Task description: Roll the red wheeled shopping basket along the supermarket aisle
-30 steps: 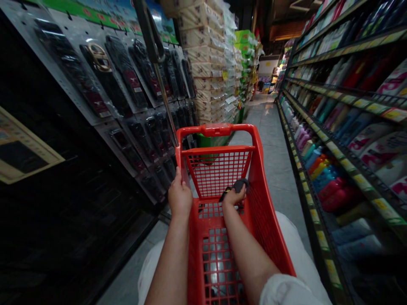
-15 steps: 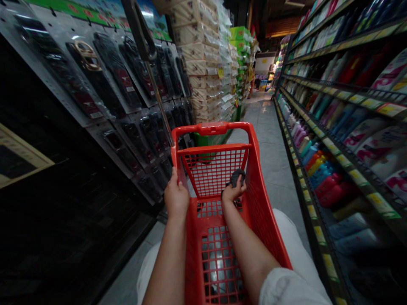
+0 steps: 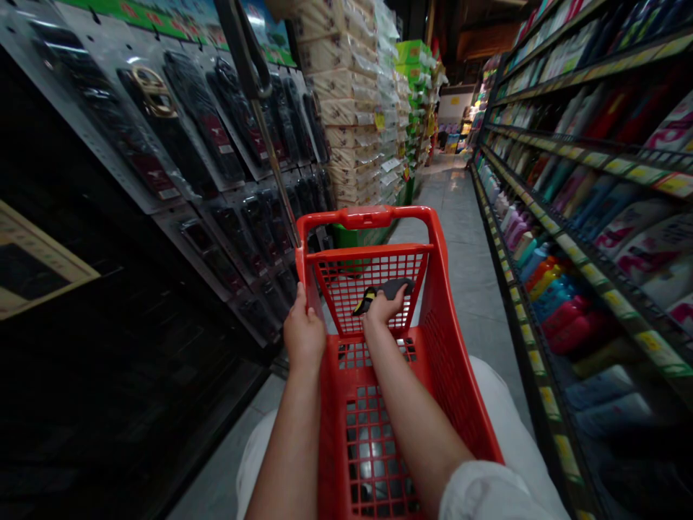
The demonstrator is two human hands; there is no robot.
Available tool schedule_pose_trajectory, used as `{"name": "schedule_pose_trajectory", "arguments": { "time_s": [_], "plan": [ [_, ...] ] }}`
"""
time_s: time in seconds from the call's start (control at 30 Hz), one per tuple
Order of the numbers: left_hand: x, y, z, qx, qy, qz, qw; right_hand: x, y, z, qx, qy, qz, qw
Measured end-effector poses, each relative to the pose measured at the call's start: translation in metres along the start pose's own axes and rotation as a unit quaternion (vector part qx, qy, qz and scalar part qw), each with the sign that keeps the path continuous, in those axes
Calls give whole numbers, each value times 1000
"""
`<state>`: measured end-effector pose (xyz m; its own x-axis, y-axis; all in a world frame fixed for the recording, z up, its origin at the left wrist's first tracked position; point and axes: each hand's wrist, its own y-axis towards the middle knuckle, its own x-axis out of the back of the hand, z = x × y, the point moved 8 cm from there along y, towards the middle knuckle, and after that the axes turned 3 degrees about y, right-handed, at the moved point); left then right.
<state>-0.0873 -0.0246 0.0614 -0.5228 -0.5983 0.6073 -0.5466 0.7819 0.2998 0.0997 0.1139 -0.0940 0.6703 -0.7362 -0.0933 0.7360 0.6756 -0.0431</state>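
Observation:
A red plastic shopping basket (image 3: 441, 289) with mesh panels stands between my knees, its inside facing me. My left hand (image 3: 304, 328) is closed over the basket's left rim. Inside the basket, my right hand (image 3: 385, 309) holds a dark grey cloth (image 3: 398, 287) near the far mesh panel; whether the cloth presses on the mesh I cannot tell. A black and yellow part (image 3: 365, 300) of it sticks out to the left of the hand. Some of my right fingers are hidden behind the palm. A metal rod with a black pull handle (image 3: 243, 50) rises from the basket's left side.
Packaged belts (image 3: 200, 123) hang on a rack close on the left. Wrapped packs (image 3: 351, 108) are stacked behind the basket. Shelves of bottles (image 3: 590, 217) line the right side. A tiled aisle floor (image 3: 458, 238) runs away between them.
My right hand has shifted slightly left, and the bunched cloth is now spread wider, showing its black and yellow part. My left hand keeps its hold on the rim.

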Motion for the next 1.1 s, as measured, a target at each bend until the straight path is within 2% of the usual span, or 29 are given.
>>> {"name": "schedule_pose_trajectory", "arguments": {
  "time_s": [0.1,0.17,0.27,0.33,0.4,0.5,0.63,0.73,0.83,0.93,1.0,1.1],
  "plan": [
    [2,-1,1,9,5,-1,1000,4,-9,39,130,-40,30,990],
    [2,-2,2,12,5,-2,1000,6,-16,56,192,-70,59,977],
    [2,-3,3,12,2,-5,1000,5,-33,71,271,-108,107,950],
    [2,-3,3,13,2,-9,1000,-1,-48,74,321,-148,155,923],
    [1,-3,3,14,4,-7,1000,-9,-65,69,361,-204,211,885],
    [-1,-3,3,13,2,-1,1000,-15,-85,44,398,-299,283,820],
    [-1,-2,4,7,-6,-8,1000,-7,-97,-3,410,-403,351,740],
    [-2,-2,4,2,-2,-10,1000,3,-100,-32,393,-454,386,700],
    [-2,-3,3,1,3,-8,1000,11,-102,-48,369,-464,416,690],
    [-1,-4,1,1,9,-4,1000,11,-101,-40,368,-407,433,715],
    [0,-4,0,4,16,-2,1000,6,-102,-16,400,-340,428,736],
    [0,-5,-1,12,24,6,1000,-5,-100,38,467,-254,380,757]
  ]
}}
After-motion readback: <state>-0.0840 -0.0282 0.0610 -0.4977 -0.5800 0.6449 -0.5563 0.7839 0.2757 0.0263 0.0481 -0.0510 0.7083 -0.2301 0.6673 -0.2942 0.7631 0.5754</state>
